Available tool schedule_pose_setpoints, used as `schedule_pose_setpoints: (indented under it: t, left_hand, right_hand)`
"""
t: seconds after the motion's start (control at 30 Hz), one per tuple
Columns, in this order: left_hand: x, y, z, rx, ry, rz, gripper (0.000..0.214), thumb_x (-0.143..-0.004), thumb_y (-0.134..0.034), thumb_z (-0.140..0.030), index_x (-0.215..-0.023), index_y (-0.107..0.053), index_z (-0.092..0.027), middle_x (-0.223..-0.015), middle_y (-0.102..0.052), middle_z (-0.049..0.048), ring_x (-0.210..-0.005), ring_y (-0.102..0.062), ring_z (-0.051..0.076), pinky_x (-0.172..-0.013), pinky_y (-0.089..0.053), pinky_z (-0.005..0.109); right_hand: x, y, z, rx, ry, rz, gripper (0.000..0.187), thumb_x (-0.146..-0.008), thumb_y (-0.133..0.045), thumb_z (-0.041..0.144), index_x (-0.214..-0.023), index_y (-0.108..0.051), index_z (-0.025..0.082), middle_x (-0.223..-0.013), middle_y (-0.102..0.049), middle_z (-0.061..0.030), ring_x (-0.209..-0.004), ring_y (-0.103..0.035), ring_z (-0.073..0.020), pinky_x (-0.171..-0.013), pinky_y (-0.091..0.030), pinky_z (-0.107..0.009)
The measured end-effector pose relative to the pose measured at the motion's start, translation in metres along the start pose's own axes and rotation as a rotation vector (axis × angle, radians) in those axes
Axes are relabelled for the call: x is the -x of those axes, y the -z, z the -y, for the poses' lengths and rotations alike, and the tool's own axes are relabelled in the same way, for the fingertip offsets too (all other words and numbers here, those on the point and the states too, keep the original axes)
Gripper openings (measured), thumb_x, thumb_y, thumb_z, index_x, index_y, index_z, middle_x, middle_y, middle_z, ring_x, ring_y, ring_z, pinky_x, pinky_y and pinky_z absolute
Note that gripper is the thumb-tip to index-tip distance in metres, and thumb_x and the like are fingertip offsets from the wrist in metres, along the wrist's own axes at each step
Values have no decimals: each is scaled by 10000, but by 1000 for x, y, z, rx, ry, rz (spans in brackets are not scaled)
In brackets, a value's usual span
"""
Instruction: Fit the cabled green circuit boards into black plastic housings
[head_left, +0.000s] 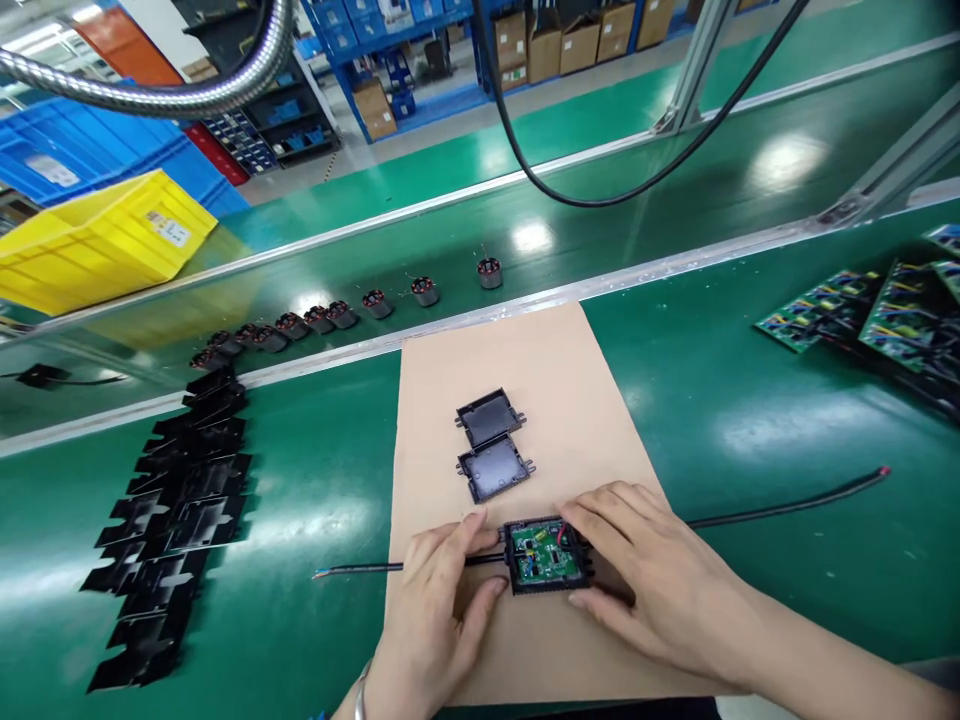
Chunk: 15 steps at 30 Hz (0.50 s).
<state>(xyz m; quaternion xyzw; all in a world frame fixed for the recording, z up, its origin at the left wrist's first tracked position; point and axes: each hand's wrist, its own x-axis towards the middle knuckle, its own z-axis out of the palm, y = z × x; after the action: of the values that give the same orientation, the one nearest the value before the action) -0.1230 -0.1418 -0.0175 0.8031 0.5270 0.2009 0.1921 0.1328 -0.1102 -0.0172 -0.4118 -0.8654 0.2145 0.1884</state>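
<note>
A black plastic case (514, 585) lies open side up on the cardboard sheet (517, 650), with a green circuit board (551, 565) inside it. My left hand (442, 595) is at the case's left end, its thumb and fingertips closed around that end and over the black cable (484, 560). At the opposite end my right hand (645, 570) grips the case, fingers at the upper corner and thumb at the lower one. Another black cable (787, 507) extends to the right from behind my right hand. Two empty black case halves (491, 468) lie just beyond.
Black folded sheet pieces (172, 520) lie overlapped at left. Several round wound motor parts (377, 303) stand in a row beyond the metal rail (330, 365). Wired circuit boards (821, 310) are piled at right. A yellow bin (97, 245) sits at upper left; a black cable (592, 200) hangs overhead.
</note>
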Motion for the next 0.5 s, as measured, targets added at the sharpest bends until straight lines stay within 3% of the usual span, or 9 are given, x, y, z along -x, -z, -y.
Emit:
schedule_pose_setpoints:
  t: [0.5]
  left_hand:
    - [-6,4,3,-17,-22,0,473,-894,-522,-137,-1352,-413,-183,-1054,-656,73,-994,-607,212,-851,-534,371]
  right_hand:
    - [-3,1,1,-8,19,-56,440,-833,-604,341,-1210,-569,117,-1124,-620,-137,-1007,-544,-304,-874,-474,-510]
